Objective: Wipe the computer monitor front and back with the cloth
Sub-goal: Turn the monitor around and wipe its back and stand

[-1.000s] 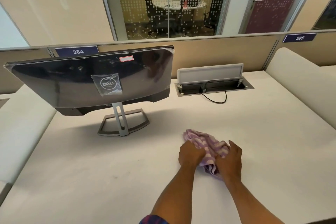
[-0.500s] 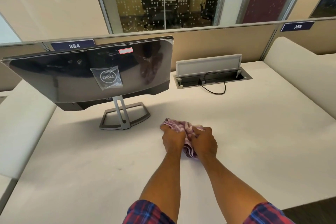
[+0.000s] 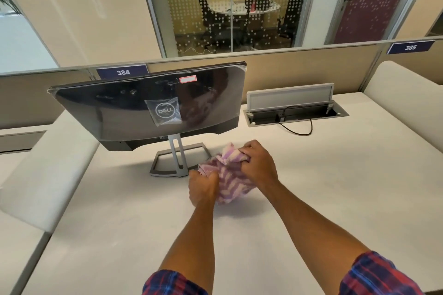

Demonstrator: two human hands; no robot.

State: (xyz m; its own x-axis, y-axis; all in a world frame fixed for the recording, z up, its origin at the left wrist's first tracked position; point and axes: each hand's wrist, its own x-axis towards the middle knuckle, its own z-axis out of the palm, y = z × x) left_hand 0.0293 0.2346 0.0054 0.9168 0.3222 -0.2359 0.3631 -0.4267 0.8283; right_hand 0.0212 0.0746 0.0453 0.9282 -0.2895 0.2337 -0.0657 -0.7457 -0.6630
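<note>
Cloth [image 3: 230, 179]: bunched, pink/white striped, near-centre of desk [image 3: 311, 199], just right of monitor stand [image 3: 178, 158]; lower part hidden behind both hands, can't tell if touching desk. Left hand [image 3: 203, 187] fingers curled round its near-left end; right hand [image 3: 257, 164] fingers clamped on far-right end. Monitor [image 3: 148, 108] far-left, back w/ Dell logo facing cam, long axis left-right, tilted; screen side hidden. Plastic film on back, glare. Cable box [image 3: 294, 108] far-right, lid up, cord [image 3: 299, 127] looping out. Plaid sleeves cut off at bottom edge.

White desk [image 3: 335, 175]; open cable box [image 3: 294, 112], black cable [image 3: 299, 130]; perhaps chairs [image 3: 215, 21] behind glass.
</note>
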